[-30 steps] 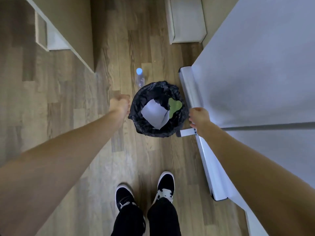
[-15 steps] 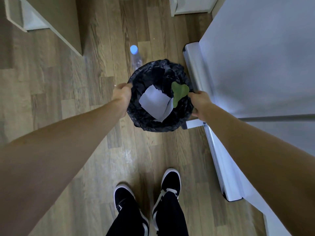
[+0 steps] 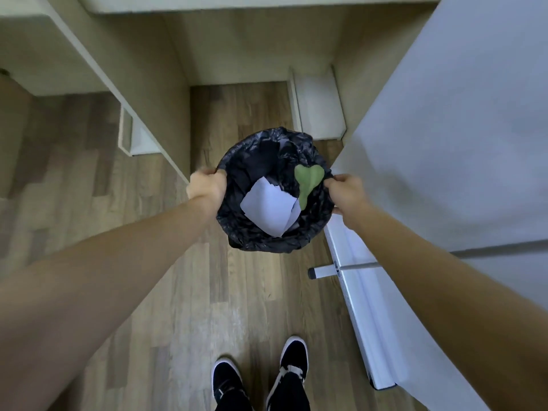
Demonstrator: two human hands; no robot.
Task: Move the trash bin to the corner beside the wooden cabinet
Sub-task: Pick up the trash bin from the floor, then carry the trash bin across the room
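Observation:
The trash bin (image 3: 261, 235), lined with a black plastic bag, hangs above the wooden floor in the middle of the view. Inside lie a crumpled white paper (image 3: 268, 209) and a green leaf-shaped scrap (image 3: 307, 180). My left hand (image 3: 206, 186) grips the bin's left rim and my right hand (image 3: 345, 192) grips its right rim. A beige wooden cabinet (image 3: 142, 93) stands at the left, its corner edge just beside my left hand.
A large white panel (image 3: 462, 129) on a white base with a grey foot bar (image 3: 332, 269) fills the right side. A small white box (image 3: 318, 105) stands by the far wall. My black shoes (image 3: 261, 378) are on the floor (image 3: 207, 307) below.
Both hands closed on the bin's rim and lifted it off the floor. The view tilted up toward the far wall. The water bottle behind the bin is no longer visible.

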